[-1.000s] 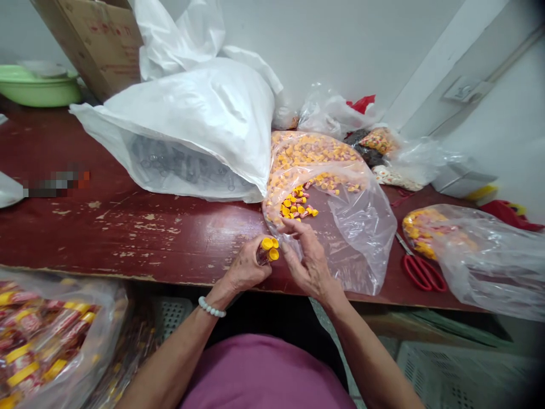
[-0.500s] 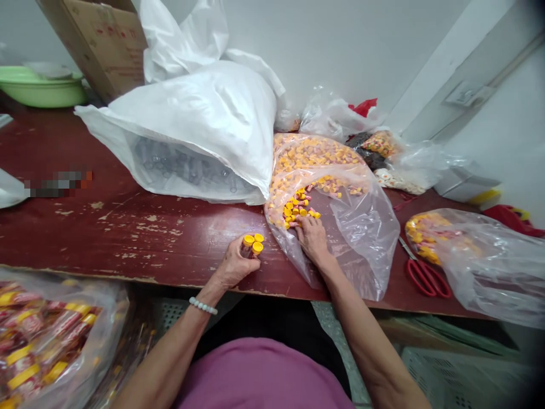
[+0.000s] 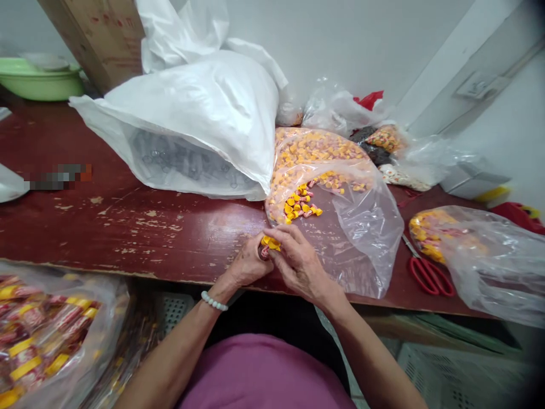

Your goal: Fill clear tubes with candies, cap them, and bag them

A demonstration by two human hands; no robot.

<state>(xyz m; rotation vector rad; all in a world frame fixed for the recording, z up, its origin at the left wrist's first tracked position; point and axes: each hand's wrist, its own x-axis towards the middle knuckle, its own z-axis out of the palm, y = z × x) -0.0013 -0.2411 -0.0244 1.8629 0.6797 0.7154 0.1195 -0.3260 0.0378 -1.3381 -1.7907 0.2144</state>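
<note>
Left hand point(image 3: 249, 262): closed around a small bundle of yellow-capped tubes point(image 3: 269, 244), capped ends up, over the near edge of the table point(image 3: 183, 230); exact count hidden by the fingers; pale beaded bracelet point(image 3: 214, 301) at the wrist.

Right hand point(image 3: 304, 266): fingers curled in over the same caps and touching them, meeting the other hand; whether it pinches a separate piece cannot be told.

Table: dark red, finish worn through in pale flecks; bears most of the articles below.

White sack point(image 3: 213, 96): large, on its side, mouth toward the person; clear empty-looking tubes point(image 3: 183, 162) visible inside.

Clear plastic bag point(image 3: 366, 244): just beside the sack, its open mouth spread near the right hand; many small yellow-topped pieces within; a loose cluster of yellow-topped pieces point(image 3: 301, 205) uncovered at the opening, just beyond the hands.

Scissors point(image 3: 428, 277): red handles, lying between the clear plastic bag and a second plastic bag point(image 3: 489, 278), the latter also holding yellow and pink pieces.

Along the wall: assorted bagged goods point(image 3: 330, 113), mostly in clear plastic; at far left, a green basin point(image 3: 40, 85) and a cardboard box point(image 3: 102, 42).

Below the table edge, lower left: large open bag point(image 3: 114, 301), holding yellow-capped tubes with red-and-white contents; lower right: a pale perforated crate point(image 3: 460, 369).
</note>
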